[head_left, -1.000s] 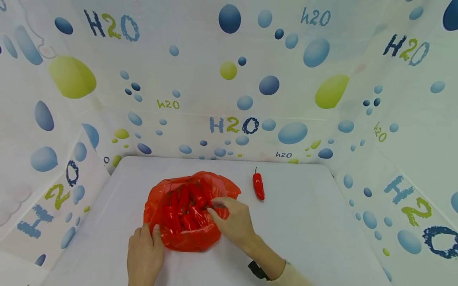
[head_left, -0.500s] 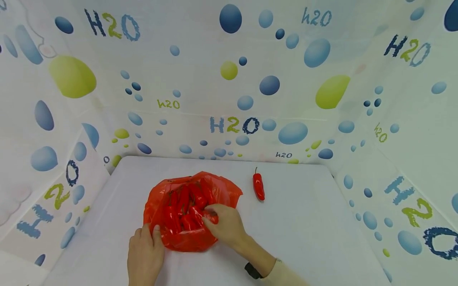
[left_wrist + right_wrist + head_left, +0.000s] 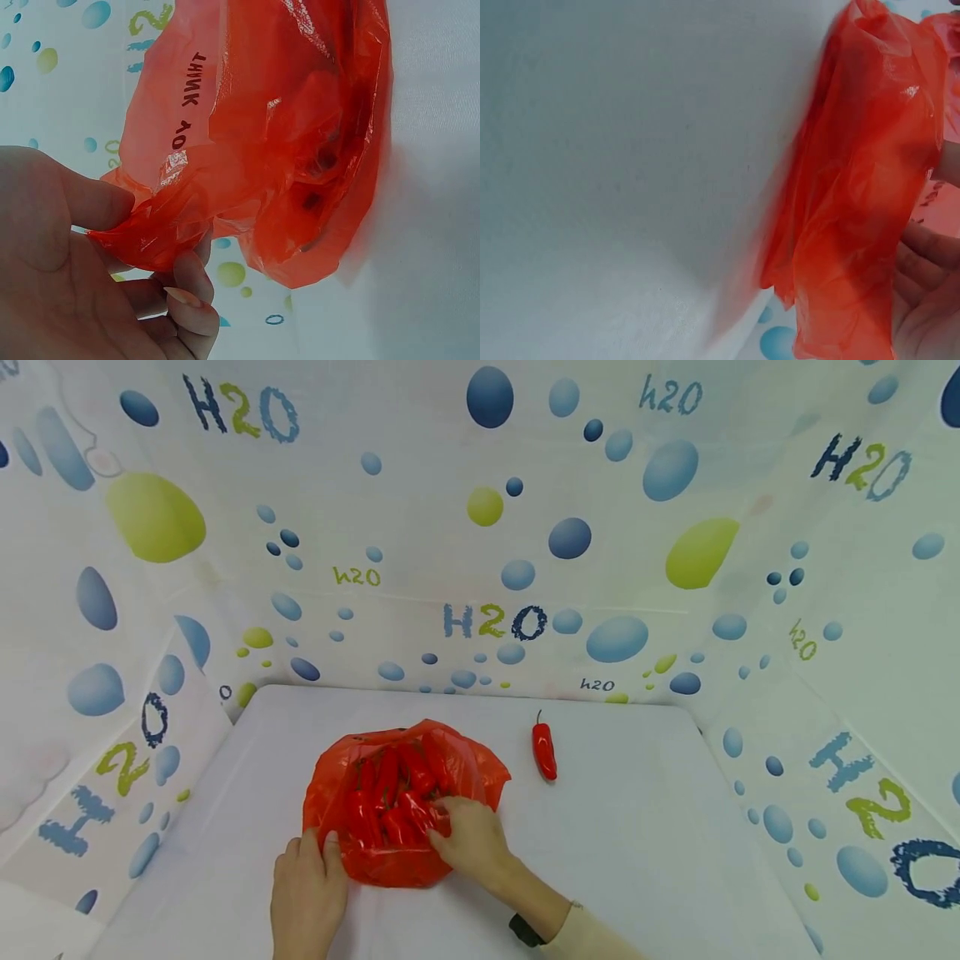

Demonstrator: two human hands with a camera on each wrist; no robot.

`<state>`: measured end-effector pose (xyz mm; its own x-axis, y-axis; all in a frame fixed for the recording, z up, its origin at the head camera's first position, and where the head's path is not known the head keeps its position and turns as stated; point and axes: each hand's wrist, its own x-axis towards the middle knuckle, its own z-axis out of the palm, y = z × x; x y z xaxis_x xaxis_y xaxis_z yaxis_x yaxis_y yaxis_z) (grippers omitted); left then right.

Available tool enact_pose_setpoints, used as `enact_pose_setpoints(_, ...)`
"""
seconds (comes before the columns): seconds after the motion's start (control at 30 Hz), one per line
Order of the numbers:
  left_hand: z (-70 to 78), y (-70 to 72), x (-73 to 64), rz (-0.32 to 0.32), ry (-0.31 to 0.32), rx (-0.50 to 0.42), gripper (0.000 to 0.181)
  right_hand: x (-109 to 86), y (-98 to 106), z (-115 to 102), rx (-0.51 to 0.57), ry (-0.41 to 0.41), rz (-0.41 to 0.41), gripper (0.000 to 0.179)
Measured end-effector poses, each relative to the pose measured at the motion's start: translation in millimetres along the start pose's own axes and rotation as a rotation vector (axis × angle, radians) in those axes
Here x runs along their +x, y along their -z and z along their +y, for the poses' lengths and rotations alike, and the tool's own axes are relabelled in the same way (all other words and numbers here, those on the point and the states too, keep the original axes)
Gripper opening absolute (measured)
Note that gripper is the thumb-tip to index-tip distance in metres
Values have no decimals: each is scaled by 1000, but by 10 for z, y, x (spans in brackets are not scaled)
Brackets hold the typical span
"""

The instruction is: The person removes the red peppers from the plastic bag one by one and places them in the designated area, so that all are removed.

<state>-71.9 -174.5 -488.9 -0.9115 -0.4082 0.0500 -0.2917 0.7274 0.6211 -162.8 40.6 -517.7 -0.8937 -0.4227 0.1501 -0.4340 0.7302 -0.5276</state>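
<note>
A red plastic bag [image 3: 480, 768], its mouth spread wide, lies on the white table with several red chili peppers [image 3: 386, 777] inside. My left hand [image 3: 309, 881] pinches the bag's near-left edge between thumb and fingers; the gathered plastic [image 3: 154, 232] shows in the left wrist view. My right hand [image 3: 472, 839] reaches over the right rim into the bag, thumb and forefinger spread around red at the peppers. I cannot tell whether it grips one. In the right wrist view, the bag's wall partly covers the right hand [image 3: 930, 281].
A single red chili pepper [image 3: 543, 752] lies by itself on the white table [image 3: 637, 827], right of the bag. A sheet with blue and green bubbles and H2O lettering [image 3: 420, 527] hangs around the table's back and sides.
My right hand has come down and slightly nearer to me, deeper among the peppers at the bag's right side. The left hand keeps its hold on the bag; the lone pepper has not moved.
</note>
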Motion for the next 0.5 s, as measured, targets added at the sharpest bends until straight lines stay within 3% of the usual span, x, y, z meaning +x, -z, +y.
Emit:
enact_pose_setpoints(0.2, 29, 6, -2, -34, 43, 6, 40, 15, -76, 23, -77, -2, -35, 45)
enact_pose_setpoints(0.5, 27, 13, 0, -33, 34, 2, 40, 24, -189, 77, -54, -9, -71, 41)
